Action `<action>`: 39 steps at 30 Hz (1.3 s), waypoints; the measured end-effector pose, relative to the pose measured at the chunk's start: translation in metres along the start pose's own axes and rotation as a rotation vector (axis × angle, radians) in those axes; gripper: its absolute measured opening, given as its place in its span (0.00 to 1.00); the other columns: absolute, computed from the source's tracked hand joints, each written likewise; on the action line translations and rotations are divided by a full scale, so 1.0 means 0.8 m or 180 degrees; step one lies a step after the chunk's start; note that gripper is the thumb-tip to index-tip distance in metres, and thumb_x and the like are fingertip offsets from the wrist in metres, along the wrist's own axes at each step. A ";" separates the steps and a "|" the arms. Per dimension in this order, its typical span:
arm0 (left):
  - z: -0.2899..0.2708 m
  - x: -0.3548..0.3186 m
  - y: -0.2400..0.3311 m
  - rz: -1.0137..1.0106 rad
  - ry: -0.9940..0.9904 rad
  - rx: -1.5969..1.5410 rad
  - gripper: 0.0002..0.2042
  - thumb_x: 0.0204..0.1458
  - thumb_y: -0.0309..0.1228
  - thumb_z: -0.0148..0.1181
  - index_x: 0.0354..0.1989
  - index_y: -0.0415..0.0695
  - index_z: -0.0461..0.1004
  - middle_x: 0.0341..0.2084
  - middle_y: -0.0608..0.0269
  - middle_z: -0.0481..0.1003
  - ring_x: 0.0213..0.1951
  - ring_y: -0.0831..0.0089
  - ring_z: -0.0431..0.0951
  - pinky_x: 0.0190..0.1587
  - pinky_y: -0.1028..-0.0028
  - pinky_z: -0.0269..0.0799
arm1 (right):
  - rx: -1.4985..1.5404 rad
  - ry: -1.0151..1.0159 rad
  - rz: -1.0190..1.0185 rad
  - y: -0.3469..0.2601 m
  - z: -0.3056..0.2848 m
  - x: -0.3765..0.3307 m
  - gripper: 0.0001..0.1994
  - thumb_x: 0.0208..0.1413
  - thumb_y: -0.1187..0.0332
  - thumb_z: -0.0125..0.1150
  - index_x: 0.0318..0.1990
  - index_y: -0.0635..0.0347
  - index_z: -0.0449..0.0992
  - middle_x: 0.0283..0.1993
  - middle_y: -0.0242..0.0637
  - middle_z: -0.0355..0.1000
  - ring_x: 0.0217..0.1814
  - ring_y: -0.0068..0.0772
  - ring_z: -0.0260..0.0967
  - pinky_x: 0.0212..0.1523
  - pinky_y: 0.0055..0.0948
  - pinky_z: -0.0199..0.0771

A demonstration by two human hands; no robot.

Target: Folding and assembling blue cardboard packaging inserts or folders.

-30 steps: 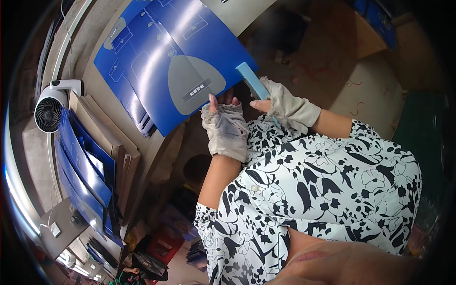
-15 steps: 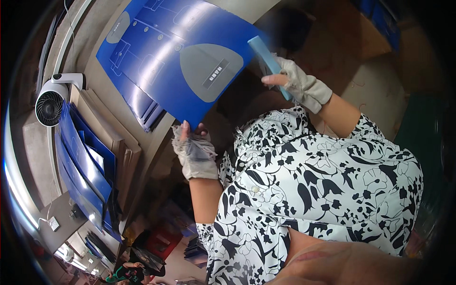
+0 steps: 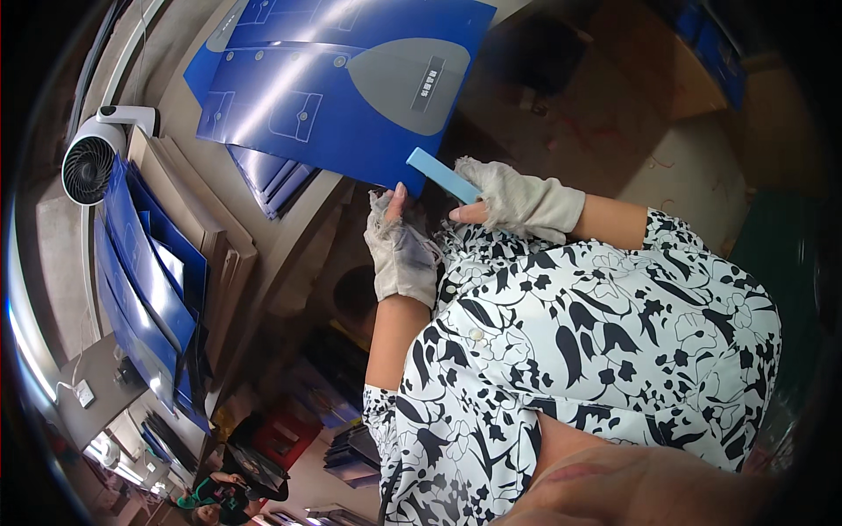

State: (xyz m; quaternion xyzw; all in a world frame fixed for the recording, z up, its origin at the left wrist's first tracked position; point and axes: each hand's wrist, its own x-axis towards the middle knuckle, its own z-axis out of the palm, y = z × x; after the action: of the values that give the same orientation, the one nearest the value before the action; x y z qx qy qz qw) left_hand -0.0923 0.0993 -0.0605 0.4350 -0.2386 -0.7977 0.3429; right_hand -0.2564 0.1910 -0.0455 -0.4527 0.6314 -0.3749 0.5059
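Observation:
A large glossy blue printed cardboard sheet (image 3: 351, 131) with a grey rounded panel lies on the table, its near corner jutting past the edge toward me. My left hand (image 3: 403, 245), in a worn whitish fingerless glove, pinches that corner with the thumb on top; its other fingers are mostly hidden. In my right hand (image 3: 517, 202), gloved the same way, is a flat light-blue bar (image 3: 443, 174), with its far end at the sheet's near edge. Whether the bar touches the sheet I cannot tell. More folded blue sheets (image 3: 267, 180) lie under the large one.
A white fan (image 3: 92, 162) stands at the left beside upright brown boards (image 3: 189, 193) and leaning blue panels (image 3: 145, 272). The grey table edge (image 3: 294, 206) runs diagonally below the sheet. Another person (image 3: 224, 495) is far off at lower left, near a red box (image 3: 285, 438).
My right hand has come down and left with the bar, close to my left hand. My left hand has shifted right and slightly up with the sheet's corner, and the sheet has turned.

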 end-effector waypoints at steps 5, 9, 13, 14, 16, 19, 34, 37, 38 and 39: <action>0.017 -0.008 0.009 0.0128 0.0169 0.0220 0.12 0.53 0.34 0.65 0.39 0.41 0.72 0.33 0.64 0.73 0.34 0.73 0.72 0.39 0.73 0.68 | 0.0055 -0.0134 0.0340 -0.001 -0.006 0.003 0.21 0.50 0.63 0.70 0.41 0.69 0.67 0.29 0.38 0.66 0.29 0.26 0.61 0.31 0.31 0.66; 0.019 -0.002 0.018 0.0507 0.0429 0.0438 0.11 0.53 0.35 0.65 0.32 0.42 0.71 0.28 0.64 0.73 0.29 0.75 0.71 0.34 0.73 0.69 | -0.0462 -0.0444 0.0480 -0.019 -0.013 0.003 0.19 0.50 0.64 0.69 0.38 0.67 0.66 0.28 0.36 0.67 0.27 0.26 0.64 0.28 0.30 0.67; 0.021 0.004 0.032 0.0713 0.0594 0.0945 0.08 0.55 0.30 0.63 0.38 0.41 0.71 0.33 0.63 0.74 0.32 0.72 0.75 0.37 0.71 0.74 | -0.0002 -0.0642 0.0180 -0.020 -0.023 -0.002 0.20 0.50 0.62 0.69 0.42 0.66 0.68 0.35 0.37 0.69 0.30 0.26 0.68 0.32 0.32 0.70; 0.023 0.002 0.040 0.1025 0.0486 0.0744 0.07 0.55 0.28 0.63 0.36 0.41 0.70 0.31 0.64 0.74 0.31 0.73 0.75 0.35 0.72 0.74 | -0.0002 -0.0645 0.0154 -0.005 -0.026 0.001 0.20 0.50 0.62 0.69 0.42 0.66 0.68 0.35 0.37 0.69 0.30 0.26 0.68 0.32 0.32 0.70; 0.035 -0.011 0.065 0.1559 0.0493 0.0464 0.06 0.54 0.24 0.63 0.35 0.42 0.70 0.28 0.65 0.73 0.27 0.75 0.73 0.32 0.75 0.74 | -0.0003 -0.0603 -0.1608 0.006 -0.031 0.007 0.21 0.50 0.59 0.69 0.42 0.64 0.69 0.37 0.37 0.68 0.35 0.27 0.67 0.35 0.32 0.70; 0.031 -0.027 0.111 0.2489 0.1023 0.1345 0.14 0.52 0.28 0.65 0.44 0.40 0.69 0.29 0.66 0.72 0.28 0.75 0.74 0.32 0.77 0.74 | 0.0347 -0.0820 -0.1316 0.013 -0.039 -0.012 0.24 0.47 0.58 0.70 0.44 0.67 0.70 0.37 0.38 0.67 0.38 0.32 0.65 0.41 0.30 0.67; -0.356 -0.180 0.526 0.4544 0.2885 0.6010 0.24 0.49 0.26 0.53 0.59 0.46 0.71 0.52 0.48 0.73 0.56 0.52 0.71 0.62 0.58 0.64 | -0.0164 -0.0404 -0.0121 -0.027 -0.024 -0.030 0.25 0.49 0.59 0.69 0.48 0.67 0.70 0.39 0.47 0.73 0.41 0.43 0.74 0.44 0.36 0.72; -0.448 -0.183 0.591 0.2913 0.2370 0.8820 0.28 0.47 0.36 0.68 0.58 0.49 0.68 0.59 0.56 0.67 0.59 0.57 0.69 0.64 0.65 0.61 | -0.0112 -0.0341 -0.0110 -0.011 -0.021 -0.025 0.26 0.50 0.57 0.69 0.49 0.68 0.69 0.41 0.49 0.72 0.42 0.45 0.74 0.44 0.37 0.73; -0.455 -0.171 0.611 0.2949 0.2321 0.8824 0.28 0.47 0.36 0.68 0.58 0.49 0.68 0.59 0.56 0.67 0.59 0.57 0.69 0.64 0.65 0.61 | -0.0100 -0.0307 -0.0093 -0.012 -0.022 -0.027 0.26 0.50 0.57 0.69 0.49 0.68 0.69 0.41 0.49 0.72 0.42 0.45 0.74 0.44 0.37 0.73; -0.458 -0.148 0.630 0.1613 0.3032 0.6113 0.28 0.48 0.38 0.67 0.58 0.48 0.67 0.57 0.55 0.69 0.56 0.57 0.71 0.60 0.65 0.65 | -0.0156 -0.0214 -0.0185 -0.014 -0.023 -0.031 0.27 0.50 0.57 0.69 0.49 0.69 0.69 0.42 0.50 0.72 0.43 0.46 0.73 0.44 0.37 0.73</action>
State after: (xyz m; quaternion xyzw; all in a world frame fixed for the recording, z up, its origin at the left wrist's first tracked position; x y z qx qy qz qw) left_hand 0.4392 -0.1695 0.1586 0.7220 -0.6852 0.0628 0.0726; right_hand -0.2705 0.2113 -0.0241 -0.4954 0.6096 -0.3585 0.5045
